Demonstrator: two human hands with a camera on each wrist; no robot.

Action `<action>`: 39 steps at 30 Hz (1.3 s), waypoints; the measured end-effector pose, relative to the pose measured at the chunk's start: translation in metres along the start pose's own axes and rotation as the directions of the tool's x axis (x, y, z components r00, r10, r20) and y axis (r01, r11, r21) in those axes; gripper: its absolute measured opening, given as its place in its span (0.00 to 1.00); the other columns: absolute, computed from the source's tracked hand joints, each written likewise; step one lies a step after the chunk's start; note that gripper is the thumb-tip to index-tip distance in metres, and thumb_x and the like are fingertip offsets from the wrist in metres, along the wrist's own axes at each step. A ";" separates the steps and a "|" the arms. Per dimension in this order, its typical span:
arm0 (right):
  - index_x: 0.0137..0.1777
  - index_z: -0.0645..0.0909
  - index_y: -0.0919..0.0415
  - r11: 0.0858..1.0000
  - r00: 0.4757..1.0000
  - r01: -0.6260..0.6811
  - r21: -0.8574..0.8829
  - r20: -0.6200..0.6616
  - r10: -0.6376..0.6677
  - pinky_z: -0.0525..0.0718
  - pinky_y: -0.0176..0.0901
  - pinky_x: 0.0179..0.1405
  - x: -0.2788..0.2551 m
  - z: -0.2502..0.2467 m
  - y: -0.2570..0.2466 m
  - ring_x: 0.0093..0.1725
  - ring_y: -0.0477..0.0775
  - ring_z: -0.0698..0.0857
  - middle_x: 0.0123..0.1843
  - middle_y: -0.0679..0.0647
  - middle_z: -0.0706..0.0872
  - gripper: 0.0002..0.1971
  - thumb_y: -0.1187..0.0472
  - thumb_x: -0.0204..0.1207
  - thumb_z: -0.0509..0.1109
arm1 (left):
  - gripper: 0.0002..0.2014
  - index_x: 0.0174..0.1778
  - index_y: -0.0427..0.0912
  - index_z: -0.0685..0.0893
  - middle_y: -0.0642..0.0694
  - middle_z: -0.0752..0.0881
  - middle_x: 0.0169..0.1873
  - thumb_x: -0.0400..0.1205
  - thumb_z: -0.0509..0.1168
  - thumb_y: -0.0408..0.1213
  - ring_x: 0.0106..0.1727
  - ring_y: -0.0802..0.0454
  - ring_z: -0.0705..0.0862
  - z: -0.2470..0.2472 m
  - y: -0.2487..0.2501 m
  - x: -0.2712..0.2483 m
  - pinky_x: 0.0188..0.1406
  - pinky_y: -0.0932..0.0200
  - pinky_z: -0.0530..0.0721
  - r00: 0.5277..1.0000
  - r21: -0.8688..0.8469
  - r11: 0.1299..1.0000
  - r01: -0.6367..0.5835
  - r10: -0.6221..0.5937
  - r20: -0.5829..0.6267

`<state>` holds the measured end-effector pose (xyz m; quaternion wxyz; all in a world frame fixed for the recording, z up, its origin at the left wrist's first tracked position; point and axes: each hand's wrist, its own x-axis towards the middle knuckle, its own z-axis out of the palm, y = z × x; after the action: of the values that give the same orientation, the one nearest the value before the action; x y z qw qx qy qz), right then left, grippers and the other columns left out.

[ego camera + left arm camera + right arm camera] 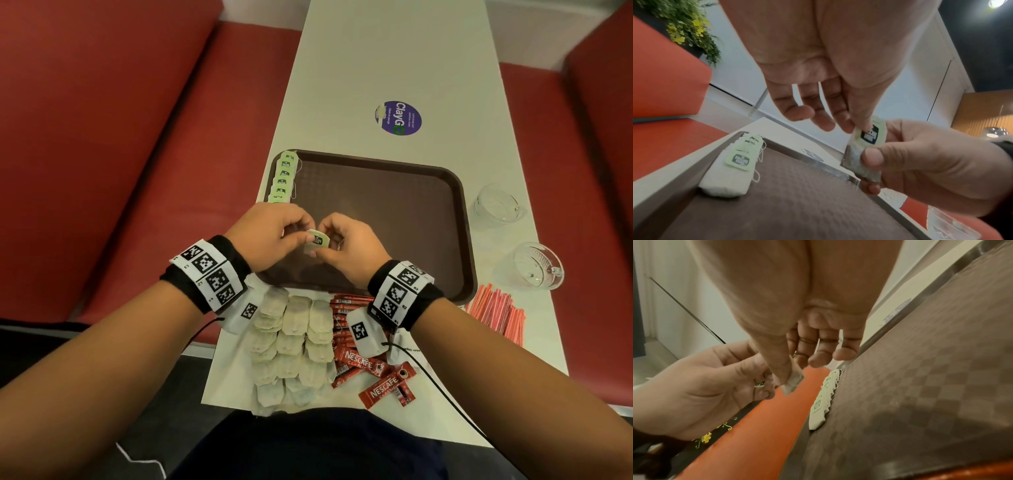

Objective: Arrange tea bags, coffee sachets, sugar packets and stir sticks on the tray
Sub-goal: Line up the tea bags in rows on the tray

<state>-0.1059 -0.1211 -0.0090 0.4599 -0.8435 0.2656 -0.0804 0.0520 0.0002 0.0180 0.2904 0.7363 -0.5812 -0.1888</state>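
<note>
Two hands meet above the brown tray (pixel 394 205), sharing one tea bag (pixel 317 241). Left hand (pixel 270 236) pinches its green tag between thumb and forefinger; right hand (pixel 349 250) has its grip on the pouch below. A row of tea bags (pixel 285 178) lies along the tray's left edge. More tea bags (pixel 291 342), coffee sachets (pixel 363 356) and stir sticks (pixel 496 308) lie on the counter (pixel 394 51).

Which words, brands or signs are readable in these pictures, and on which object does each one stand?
"ClayGo": round purple sticker on the table; its small print is too small to read.
"NESCAFE CLASSIC": red coffee sachets.
Green tag of the held tea bag: dark label, blurred.
Wristbands: square code markers, no words.
</note>
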 end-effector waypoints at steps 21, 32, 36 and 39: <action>0.60 0.87 0.48 0.933 0.880 0.128 -0.338 0.473 0.051 0.80 0.36 0.50 -0.041 0.001 0.009 0.45 0.33 0.80 0.55 0.37 0.85 0.20 0.45 0.70 0.81 | 0.05 0.41 0.53 0.85 0.50 0.89 0.40 0.79 0.73 0.47 0.50 0.46 0.86 0.006 -0.077 0.026 0.52 0.50 0.87 0.806 0.216 0.780 0.587 -0.588 -0.068; 0.63 0.87 0.49 0.892 0.831 0.226 -0.391 0.556 0.033 0.84 0.51 0.64 -0.046 0.011 0.018 0.63 0.48 0.84 0.68 0.42 0.85 0.21 0.52 0.70 0.82 | 0.22 0.53 0.43 0.80 0.43 0.85 0.47 0.77 0.71 0.59 0.49 0.41 0.85 0.018 -0.052 0.050 0.44 0.51 0.84 0.804 0.464 0.699 0.544 -0.593 -0.048; 0.60 0.89 0.50 0.903 0.847 0.216 -0.371 0.532 0.016 0.86 0.48 0.61 -0.046 0.012 0.020 0.58 0.46 0.87 0.64 0.42 0.89 0.16 0.55 0.71 0.77 | 0.21 0.53 0.43 0.81 0.42 0.87 0.50 0.76 0.72 0.56 0.47 0.41 0.85 0.022 -0.050 0.054 0.42 0.53 0.84 0.803 0.528 0.684 0.503 -0.596 0.009; 0.52 0.90 0.47 0.923 0.872 0.150 -0.354 0.487 0.045 0.89 0.49 0.51 -0.046 0.013 0.020 0.45 0.45 0.87 0.52 0.43 0.91 0.10 0.55 0.71 0.74 | 0.20 0.51 0.44 0.81 0.43 0.87 0.49 0.77 0.70 0.57 0.47 0.42 0.85 0.018 -0.045 0.050 0.45 0.51 0.86 0.801 0.515 0.696 0.501 -0.598 0.029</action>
<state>-0.1479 -0.0965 -0.0276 0.3369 -0.9163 0.1285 0.1743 0.0874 -0.0444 -0.0218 -0.0308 0.9026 -0.3866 -0.1869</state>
